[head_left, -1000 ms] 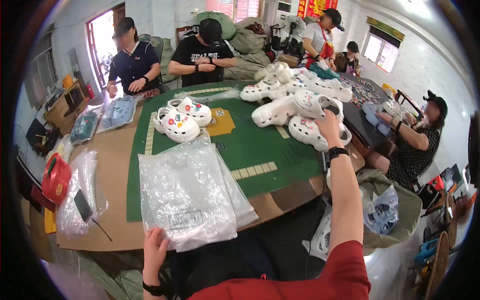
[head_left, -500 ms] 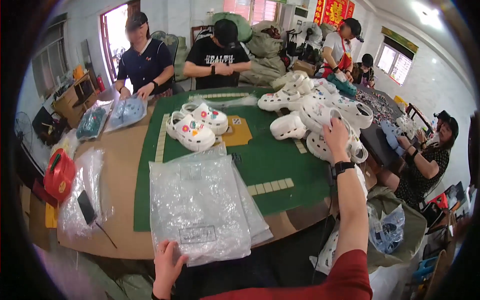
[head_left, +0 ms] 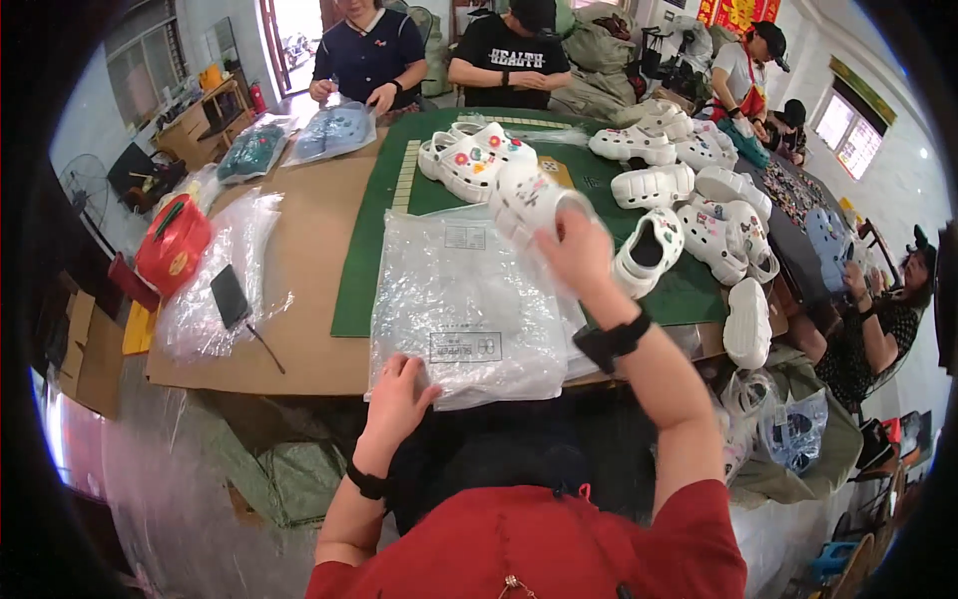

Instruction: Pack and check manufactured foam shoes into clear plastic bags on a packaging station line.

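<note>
The right hand [head_left: 577, 258] is closed around a white clog [head_left: 529, 200] dotted with small coloured charms, holding it in the air above the stack of clear plastic bags [head_left: 469, 304] at the near edge of the bench [head_left: 309, 250]. The left hand [head_left: 397, 394] rests with fingers curled on the lower corner of the top bag. The clog looks like light, springy foam (probably easy to carry one-handed), best gripped around its thick sole or heel. The bags look thin, limp and slippery, so pinching a corner should separate one. More white clogs [head_left: 679, 215] lie on the green mat [head_left: 399, 230] beyond.
</note>
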`<state>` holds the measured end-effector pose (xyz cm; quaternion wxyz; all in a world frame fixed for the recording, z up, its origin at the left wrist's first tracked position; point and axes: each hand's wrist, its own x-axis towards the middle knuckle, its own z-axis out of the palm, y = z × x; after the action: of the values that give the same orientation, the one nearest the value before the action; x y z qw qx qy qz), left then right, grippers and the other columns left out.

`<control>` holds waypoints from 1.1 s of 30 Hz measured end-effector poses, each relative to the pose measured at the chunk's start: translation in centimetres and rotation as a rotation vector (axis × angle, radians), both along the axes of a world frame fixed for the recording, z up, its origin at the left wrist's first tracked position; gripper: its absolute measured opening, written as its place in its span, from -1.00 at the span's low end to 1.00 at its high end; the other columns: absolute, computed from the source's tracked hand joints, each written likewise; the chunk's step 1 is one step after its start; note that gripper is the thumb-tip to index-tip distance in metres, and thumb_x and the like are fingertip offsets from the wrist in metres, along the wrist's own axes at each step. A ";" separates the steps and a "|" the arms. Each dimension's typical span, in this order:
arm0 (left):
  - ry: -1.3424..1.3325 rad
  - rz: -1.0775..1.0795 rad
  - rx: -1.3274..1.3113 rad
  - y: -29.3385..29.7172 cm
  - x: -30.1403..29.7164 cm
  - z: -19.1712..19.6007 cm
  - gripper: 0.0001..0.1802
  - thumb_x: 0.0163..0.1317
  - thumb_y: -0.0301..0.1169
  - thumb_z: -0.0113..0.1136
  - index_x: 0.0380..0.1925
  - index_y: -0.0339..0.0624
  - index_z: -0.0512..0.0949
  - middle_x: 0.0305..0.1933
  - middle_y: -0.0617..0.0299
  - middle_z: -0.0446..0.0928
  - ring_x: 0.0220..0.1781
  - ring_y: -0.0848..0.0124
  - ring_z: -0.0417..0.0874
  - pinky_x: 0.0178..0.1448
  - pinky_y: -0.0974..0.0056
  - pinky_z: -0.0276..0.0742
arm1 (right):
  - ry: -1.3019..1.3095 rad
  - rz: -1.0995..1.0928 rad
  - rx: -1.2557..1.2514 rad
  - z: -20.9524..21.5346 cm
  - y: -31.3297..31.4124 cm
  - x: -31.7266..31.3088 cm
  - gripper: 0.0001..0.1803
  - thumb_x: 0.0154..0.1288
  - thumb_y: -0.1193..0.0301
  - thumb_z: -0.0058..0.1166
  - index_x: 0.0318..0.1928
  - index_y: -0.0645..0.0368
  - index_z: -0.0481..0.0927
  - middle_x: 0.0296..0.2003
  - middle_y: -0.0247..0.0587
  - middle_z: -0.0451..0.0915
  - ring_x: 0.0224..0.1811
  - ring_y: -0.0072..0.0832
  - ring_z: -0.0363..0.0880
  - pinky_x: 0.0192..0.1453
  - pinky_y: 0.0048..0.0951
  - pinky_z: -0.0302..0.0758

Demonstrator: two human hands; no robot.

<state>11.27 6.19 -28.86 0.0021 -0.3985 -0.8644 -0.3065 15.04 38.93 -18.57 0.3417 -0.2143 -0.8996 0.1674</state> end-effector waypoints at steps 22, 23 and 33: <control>0.217 -0.149 0.017 16.4 1.7 4.6 0.37 -0.19 0.08 0.53 0.40 -0.50 -0.09 0.41 -0.63 -0.11 0.47 -0.44 -0.05 0.53 -0.13 -0.02 | -0.234 0.238 0.054 -4.6 1.1 -2.0 -0.71 0.03 0.08 0.33 -0.43 0.02 0.74 -0.27 -0.16 0.51 -0.05 -0.16 0.48 -0.05 -0.19 0.53; 0.223 -0.149 0.021 16.8 1.5 4.5 0.37 -0.19 0.08 0.53 0.40 -0.50 -0.09 0.41 -0.63 -0.11 0.47 -0.44 -0.05 0.53 -0.13 -0.02 | -0.199 0.278 0.037 -4.9 1.7 -1.9 -0.73 0.04 0.11 0.31 -0.43 0.04 0.73 -0.26 -0.14 0.50 -0.04 -0.14 0.47 -0.04 -0.17 0.52; 0.129 -0.097 -0.076 18.1 0.3 1.9 0.47 -0.24 -0.01 0.59 0.45 -0.42 -0.25 0.52 -0.43 -0.44 0.54 -0.34 -0.15 0.52 0.00 0.11 | 0.373 0.556 -0.822 5.5 0.0 5.7 -0.72 0.41 0.36 -0.08 -0.15 0.31 0.61 -0.20 -0.25 0.65 -0.23 -0.56 0.55 -0.09 -0.51 0.47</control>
<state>11.60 24.25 -27.00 0.0276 -0.4585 -0.8533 -0.2469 20.76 38.95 -13.09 0.3265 -0.0503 -0.7064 0.6260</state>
